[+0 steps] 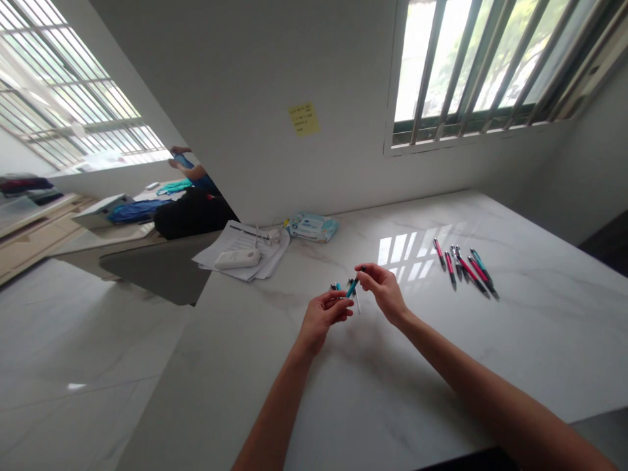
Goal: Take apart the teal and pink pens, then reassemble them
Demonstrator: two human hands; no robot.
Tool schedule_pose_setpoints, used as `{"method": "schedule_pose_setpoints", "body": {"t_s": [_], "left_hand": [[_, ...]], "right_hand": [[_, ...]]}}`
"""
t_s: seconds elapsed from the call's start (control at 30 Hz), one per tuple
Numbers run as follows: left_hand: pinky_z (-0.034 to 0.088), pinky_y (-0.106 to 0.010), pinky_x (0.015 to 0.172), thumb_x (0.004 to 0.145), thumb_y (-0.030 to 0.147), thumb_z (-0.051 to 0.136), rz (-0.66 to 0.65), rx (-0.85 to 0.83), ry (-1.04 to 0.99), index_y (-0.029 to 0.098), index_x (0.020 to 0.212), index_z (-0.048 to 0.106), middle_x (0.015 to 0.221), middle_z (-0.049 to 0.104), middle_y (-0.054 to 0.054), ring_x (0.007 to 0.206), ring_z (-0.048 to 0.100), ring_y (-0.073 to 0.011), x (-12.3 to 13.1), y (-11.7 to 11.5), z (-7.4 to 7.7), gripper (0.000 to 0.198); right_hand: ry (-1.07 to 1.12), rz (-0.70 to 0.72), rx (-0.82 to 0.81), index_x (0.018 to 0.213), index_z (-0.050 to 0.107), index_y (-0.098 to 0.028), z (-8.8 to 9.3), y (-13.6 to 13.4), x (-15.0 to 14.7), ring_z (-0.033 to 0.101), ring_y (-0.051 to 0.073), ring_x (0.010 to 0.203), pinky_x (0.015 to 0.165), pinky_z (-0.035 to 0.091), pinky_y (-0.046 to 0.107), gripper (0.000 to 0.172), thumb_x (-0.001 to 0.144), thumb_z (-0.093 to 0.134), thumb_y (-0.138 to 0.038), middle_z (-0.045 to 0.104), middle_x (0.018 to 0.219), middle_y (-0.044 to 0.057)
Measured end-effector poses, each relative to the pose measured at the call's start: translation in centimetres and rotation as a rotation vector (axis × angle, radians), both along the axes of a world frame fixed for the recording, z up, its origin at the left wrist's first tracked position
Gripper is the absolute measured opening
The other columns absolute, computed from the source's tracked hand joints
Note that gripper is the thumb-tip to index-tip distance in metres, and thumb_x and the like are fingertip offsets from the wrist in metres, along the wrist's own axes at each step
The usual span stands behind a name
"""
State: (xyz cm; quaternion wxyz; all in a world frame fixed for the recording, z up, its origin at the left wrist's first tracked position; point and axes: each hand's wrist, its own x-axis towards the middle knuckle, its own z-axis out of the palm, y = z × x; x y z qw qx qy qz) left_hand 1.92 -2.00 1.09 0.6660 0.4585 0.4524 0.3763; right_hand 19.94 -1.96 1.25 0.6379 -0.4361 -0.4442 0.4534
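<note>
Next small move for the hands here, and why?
Probably have the right hand gently turn the black end while the left hand steadies the teal tube: each hand grips one end, and whether the fit is tight is too small to tell. Loose pen parts lie close by.

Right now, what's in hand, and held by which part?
A teal pen, possibly only part of one: left hand at its lower teal end, right hand at its dark upper end.
</note>
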Motion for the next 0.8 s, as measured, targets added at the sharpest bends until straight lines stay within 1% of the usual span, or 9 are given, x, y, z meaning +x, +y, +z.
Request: {"method": "schedule_pose_setpoints", "body": {"t_s": [0.07, 0.13, 0.2, 0.27, 0.4, 0.5, 0.6, 0.7, 0.8], "left_hand": [[0.055, -0.027, 0.066, 0.069, 0.041, 0.090, 0.017, 0.014, 0.006, 0.015, 0.096, 0.074, 0.090, 0.079, -0.011, 0.072, 0.074, -0.0185, 0.0, 0.1, 0.0, 0.041], [0.055, -0.026, 0.067, 0.071, 0.041, 0.089, 0.030, 0.038, 0.018, 0.016, 0.097, 0.074, 0.091, 0.079, -0.010, 0.071, 0.074, -0.0175, -0.1, 0.1, 0.0, 0.039], [0.054, -0.026, 0.066, 0.074, 0.041, 0.085, 0.033, 0.084, 0.050, 0.017, 0.102, 0.074, 0.091, 0.079, -0.009, 0.069, 0.073, -0.0169, -0.1, 0.2, 0.0, 0.038], [0.053, -0.027, 0.064, 0.079, 0.040, 0.080, 0.033, 0.162, 0.110, 0.017, 0.100, 0.075, 0.091, 0.078, -0.009, 0.068, 0.073, -0.0172, 0.0, 0.2, 0.0, 0.032], [0.053, -0.029, 0.070, 0.084, 0.032, 0.073, 0.045, 0.444, 0.332, 0.022, 0.089, 0.074, 0.091, 0.077, -0.006, 0.072, 0.072, -0.0187, 0.0, -0.1, 0.1, 0.012], [0.051, -0.030, 0.073, 0.085, 0.029, 0.073, 0.036, 0.678, 0.481, 0.026, 0.088, 0.077, 0.088, 0.074, -0.004, 0.076, 0.068, -0.0195, -0.1, -0.4, 0.2, 0.006], [0.049, -0.030, 0.071, 0.086, 0.029, 0.073, 0.032, 0.797, 0.557, 0.027, 0.085, 0.078, 0.083, 0.071, -0.004, 0.073, 0.063, -0.0194, 0.0, -0.4, 0.1, 0.005], [0.049, -0.030, 0.071, 0.088, 0.026, 0.070, -0.001, 0.829, 0.622, 0.027, 0.086, 0.077, 0.081, 0.073, -0.003, 0.073, 0.065, -0.0199, 0.5, -0.1, 0.2, 0.008], [0.048, -0.031, 0.074, 0.087, 0.023, 0.070, -0.040, 0.861, 0.721, 0.027, 0.087, 0.077, 0.085, 0.076, -0.003, 0.077, 0.067, -0.0208, 1.3, 0.6, 0.7, 0.008]], "right_hand": [[-0.012, -0.053, 0.007, 0.096, 0.068, -0.021, 0.1, 0.3, 0.7, 0.056, 0.014, 0.065, 0.060, 0.048, 0.027, 0.028, 0.085, 0.070, -0.046, 0.061, 0.072, -0.001], [-0.116, -0.131, 0.017, 0.092, 0.065, -0.021, 0.1, 0.6, 1.7, 0.058, 0.016, 0.068, 0.061, 0.049, 0.028, 0.023, 0.087, 0.067, -0.044, 0.062, 0.073, 0.000], [-0.323, -0.187, 0.016, 0.087, 0.063, -0.022, -0.1, 0.8, 2.9, 0.062, 0.017, 0.072, 0.063, 0.050, 0.028, 0.019, 0.087, 0.066, -0.040, 0.066, 0.078, 0.001], [-0.558, -0.191, -0.002, 0.083, 0.062, -0.022, -0.8, 0.7, 4.0, 0.064, 0.018, 0.075, 0.064, 0.049, 0.028, 0.013, 0.086, 0.065, -0.035, 0.069, 0.080, 0.002], [-0.950, -0.145, -0.036, 0.081, 0.061, -0.024, -2.5, 0.0, 4.7, 0.062, 0.017, 0.066, 0.063, 0.043, 0.028, 0.005, 0.084, 0.064, -0.026, 0.068, 0.073, -0.001], [-1.147, -0.101, -0.077, 0.085, 0.061, -0.025, -3.2, -0.4, 4.3, 0.058, 0.017, 0.060, 0.057, 0.035, 0.027, 0.003, 0.084, 0.064, -0.024, 0.067, 0.069, -0.002], [-1.208, -0.040, -0.111, 0.089, 0.063, -0.026, -3.1, -0.4, 4.2, 0.058, 0.017, 0.059, 0.056, 0.032, 0.026, 0.005, 0.086, 0.066, -0.027, 0.065, 0.065, -0.004], [-1.187, 0.026, -0.132, 0.091, 0.065, -0.027, -2.9, -0.4, 4.5, 0.059, 0.016, 0.060, 0.057, 0.033, 0.026, 0.006, 0.086, 0.069, -0.029, 0.064, 0.064, -0.004], [-1.138, 0.064, -0.117, 0.091, 0.068, -0.026, -2.8, -0.3, 5.0, 0.059, 0.016, 0.061, 0.059, 0.036, 0.025, 0.005, 0.088, 0.068, -0.030, 0.065, 0.066, -0.004]]}}
